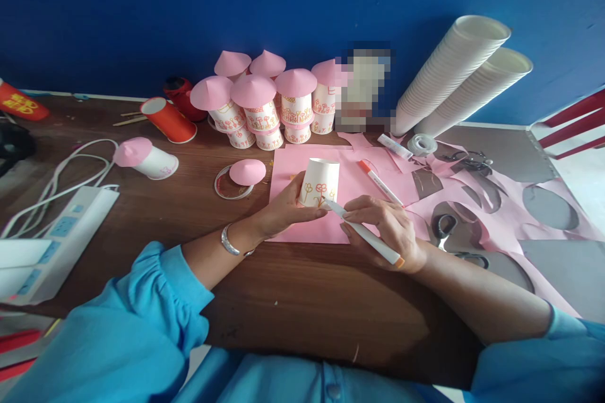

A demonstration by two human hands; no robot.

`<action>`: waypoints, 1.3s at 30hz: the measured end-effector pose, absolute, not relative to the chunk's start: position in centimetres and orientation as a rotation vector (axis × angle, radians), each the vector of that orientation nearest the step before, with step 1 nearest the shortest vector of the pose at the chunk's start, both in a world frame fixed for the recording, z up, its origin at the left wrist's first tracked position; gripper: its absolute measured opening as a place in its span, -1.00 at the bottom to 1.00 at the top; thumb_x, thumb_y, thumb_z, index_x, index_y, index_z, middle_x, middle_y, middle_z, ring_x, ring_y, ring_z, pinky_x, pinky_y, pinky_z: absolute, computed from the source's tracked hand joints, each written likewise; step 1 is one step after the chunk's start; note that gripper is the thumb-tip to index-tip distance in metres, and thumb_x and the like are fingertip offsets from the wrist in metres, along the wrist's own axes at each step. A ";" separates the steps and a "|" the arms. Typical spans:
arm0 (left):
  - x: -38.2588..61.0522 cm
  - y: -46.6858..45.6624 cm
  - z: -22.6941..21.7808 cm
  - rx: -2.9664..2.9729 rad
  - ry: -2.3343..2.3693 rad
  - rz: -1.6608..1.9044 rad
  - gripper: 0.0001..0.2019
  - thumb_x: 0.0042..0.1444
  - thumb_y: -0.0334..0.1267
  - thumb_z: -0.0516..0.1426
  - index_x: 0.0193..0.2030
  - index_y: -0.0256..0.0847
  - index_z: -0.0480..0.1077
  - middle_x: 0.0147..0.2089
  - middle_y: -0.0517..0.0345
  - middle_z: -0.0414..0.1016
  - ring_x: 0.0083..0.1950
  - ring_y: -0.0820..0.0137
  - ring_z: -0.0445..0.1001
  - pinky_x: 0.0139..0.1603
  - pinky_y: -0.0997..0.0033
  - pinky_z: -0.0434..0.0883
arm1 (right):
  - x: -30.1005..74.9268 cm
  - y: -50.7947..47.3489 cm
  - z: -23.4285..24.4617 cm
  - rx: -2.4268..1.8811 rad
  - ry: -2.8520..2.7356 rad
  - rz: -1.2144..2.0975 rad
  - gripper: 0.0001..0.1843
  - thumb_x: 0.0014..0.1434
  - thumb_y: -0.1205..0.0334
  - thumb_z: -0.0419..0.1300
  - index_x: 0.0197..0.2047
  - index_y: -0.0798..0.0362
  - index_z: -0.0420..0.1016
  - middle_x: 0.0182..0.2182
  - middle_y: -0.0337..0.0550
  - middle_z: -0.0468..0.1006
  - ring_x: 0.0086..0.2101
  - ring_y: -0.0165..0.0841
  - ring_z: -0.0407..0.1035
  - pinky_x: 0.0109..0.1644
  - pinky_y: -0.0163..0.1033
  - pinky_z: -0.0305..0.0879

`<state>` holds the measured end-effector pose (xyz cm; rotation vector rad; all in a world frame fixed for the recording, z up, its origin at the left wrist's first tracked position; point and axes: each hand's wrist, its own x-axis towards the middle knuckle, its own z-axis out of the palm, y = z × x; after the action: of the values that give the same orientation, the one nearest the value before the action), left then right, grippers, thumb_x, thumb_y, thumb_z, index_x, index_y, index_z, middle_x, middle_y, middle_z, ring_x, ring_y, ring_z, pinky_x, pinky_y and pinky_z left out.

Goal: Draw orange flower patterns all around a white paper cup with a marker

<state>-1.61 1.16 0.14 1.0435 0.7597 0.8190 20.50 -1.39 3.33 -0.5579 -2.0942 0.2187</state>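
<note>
Single head-worn view, we look forward and down, close over our left hand (283, 209), right hand (384, 231), blue wall (142, 12) ahead.

The person wears a loose bright-blue fabric blouse (283, 384) with a small round blue button (334, 390) in front. Its puffy left sleeve (142, 321) ends in a gathered cuff well behind the fingers of the left hand (283, 209), with a thin silver metal bangle (230, 241) between them. The right sleeve (562, 352) stops farther back from the fingers of the right hand (390, 232).

Power strip (70, 220) left; pink-lidded cups (258, 104) centre; cup stacks (454, 75) right.
</note>
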 end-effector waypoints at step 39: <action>-3.0 1.9 0.6 0.720 0.470 0.782 -0.39 -0.03 0.00 0.28 0.16 -0.25 0.46 0.04 -0.18 0.62 0.17 -0.11 0.58 0.31 -0.24 0.37 | 21.1 -1.2 2.7 -0.596 -1.982 0.281 -0.63 0.36 0.40 0.20 0.20 -0.03 0.40 -0.21 -0.09 0.59 -0.22 -0.26 0.57 -0.24 -0.15 0.61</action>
<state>-2.98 1.89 0.59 0.7203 0.4700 0.7817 21.12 -1.22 2.75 -0.5964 -1.9818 0.2815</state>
